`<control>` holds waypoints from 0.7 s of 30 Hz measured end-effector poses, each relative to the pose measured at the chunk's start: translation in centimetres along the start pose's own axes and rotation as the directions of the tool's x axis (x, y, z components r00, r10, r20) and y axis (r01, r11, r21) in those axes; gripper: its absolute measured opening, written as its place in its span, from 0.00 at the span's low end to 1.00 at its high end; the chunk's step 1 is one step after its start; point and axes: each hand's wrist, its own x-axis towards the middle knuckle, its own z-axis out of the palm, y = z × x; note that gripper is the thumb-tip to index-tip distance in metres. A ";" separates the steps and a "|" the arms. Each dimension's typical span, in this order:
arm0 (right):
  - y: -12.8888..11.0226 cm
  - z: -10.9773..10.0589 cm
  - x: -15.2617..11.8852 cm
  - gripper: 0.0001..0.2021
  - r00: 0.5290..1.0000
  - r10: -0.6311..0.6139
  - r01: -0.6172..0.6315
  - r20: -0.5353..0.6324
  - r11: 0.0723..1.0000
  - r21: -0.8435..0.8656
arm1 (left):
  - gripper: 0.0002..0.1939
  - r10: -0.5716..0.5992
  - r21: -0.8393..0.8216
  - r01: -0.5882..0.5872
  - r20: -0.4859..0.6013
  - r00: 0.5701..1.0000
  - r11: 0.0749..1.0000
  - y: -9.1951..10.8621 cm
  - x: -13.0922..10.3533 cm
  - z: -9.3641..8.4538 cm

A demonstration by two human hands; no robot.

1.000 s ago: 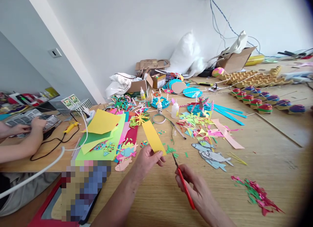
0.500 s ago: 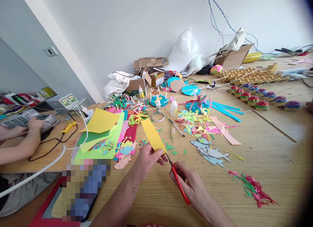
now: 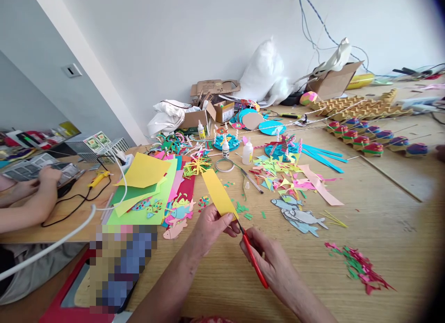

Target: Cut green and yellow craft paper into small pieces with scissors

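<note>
A strip of yellow paper [image 3: 219, 191] is pinched in my left hand [image 3: 212, 228], thumb on top near its lower end. My right hand [image 3: 266, 256] grips a pair of scissors with red handles [image 3: 253, 258]. The scissor blades meet the paper's lower right corner; the exact position of their tips is hard to make out. Between and beyond my hands lie small green paper scraps [image 3: 243, 207]. Right of them are grey-blue paper fish [image 3: 299, 216], and on the left pink and blue paper fish [image 3: 177, 221].
Coloured paper sheets [image 3: 142, 174] are stacked at left. Glue bottles [image 3: 247, 152] stand behind the strip. Paper offcuts [image 3: 281, 167] and red and green shreds [image 3: 361, 267] lie to the right. Egg cartons [image 3: 354, 107] sit at back right. A co-worker's arm [image 3: 34, 200] and a white cable [image 3: 66, 237] are at left.
The scissors and my right hand have shifted very slightly up and left. My left hand keeps its hold on the yellow paper strip. The whole view has moved a little.
</note>
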 end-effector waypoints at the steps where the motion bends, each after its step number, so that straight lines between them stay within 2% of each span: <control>1: 0.1 0.0 0.0 0.13 1.000 -0.003 0.003 -0.002 1.000 -0.004 | 0.12 -0.001 -0.003 0.001 0.001 1.000 1.000 0.0 0.0 0.0; 21: 0.5 0.2 -0.2 0.14 0.999 0.000 0.000 -0.036 1.000 0.008 | 0.13 -0.009 0.008 0.009 0.041 0.999 1.000 -0.7 0.1 -0.1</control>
